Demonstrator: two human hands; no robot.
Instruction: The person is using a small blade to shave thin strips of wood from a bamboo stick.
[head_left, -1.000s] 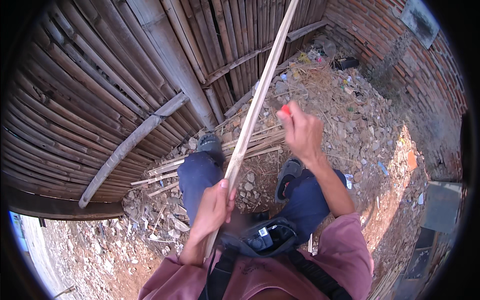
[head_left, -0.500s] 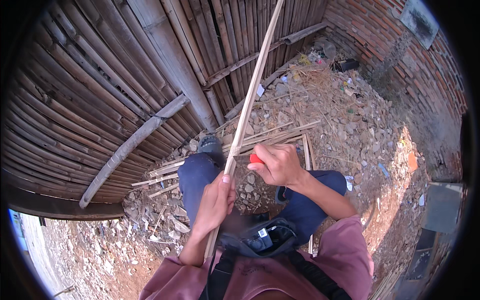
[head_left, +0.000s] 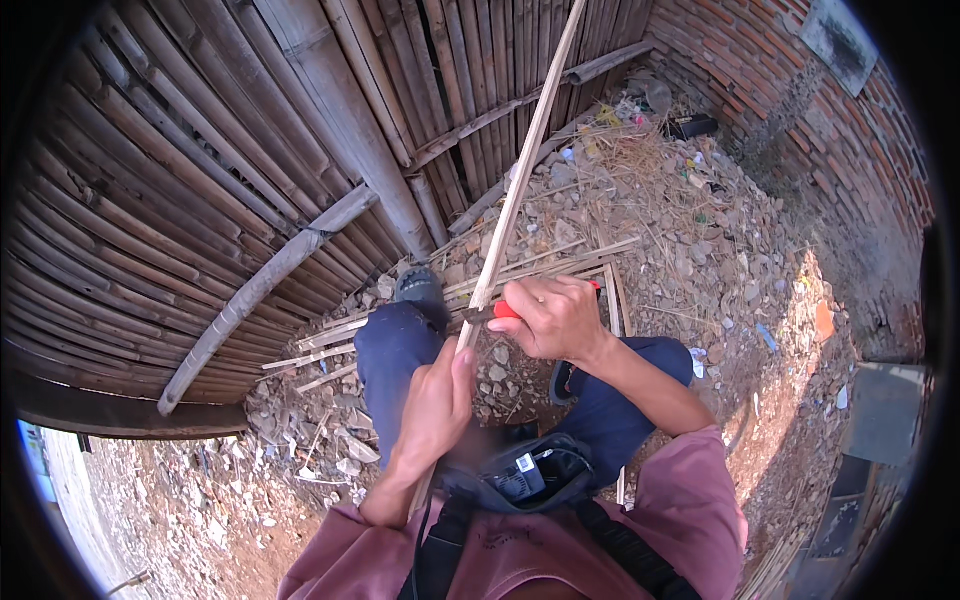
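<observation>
A long pale strip, apparently split bamboo or wood [head_left: 515, 195], slants up and away from my lap toward the fence. My left hand [head_left: 435, 398] is closed around its lower part, thumb lying along the strip. Just above that thumb, the dark blade of a red-handled knife [head_left: 506, 310] crosses the strip and touches it. My right hand [head_left: 556, 318] is wrapped around the knife's handle, whose far end shows past the knuckles. The strip's lower end runs under my left forearm and is partly hidden.
More pale strips [head_left: 545, 268] lie on the rubble beyond my knees. A bamboo fence [head_left: 200, 180] rises at the left, and a brick wall [head_left: 860, 140] stands at the right. An open dark bag [head_left: 530, 475] with a device inside sits at my waist.
The strip's upper end has swung slightly to the right. My right hand has turned a little, and the knife's blade and handle end show more plainly, with the blade across the strip.
</observation>
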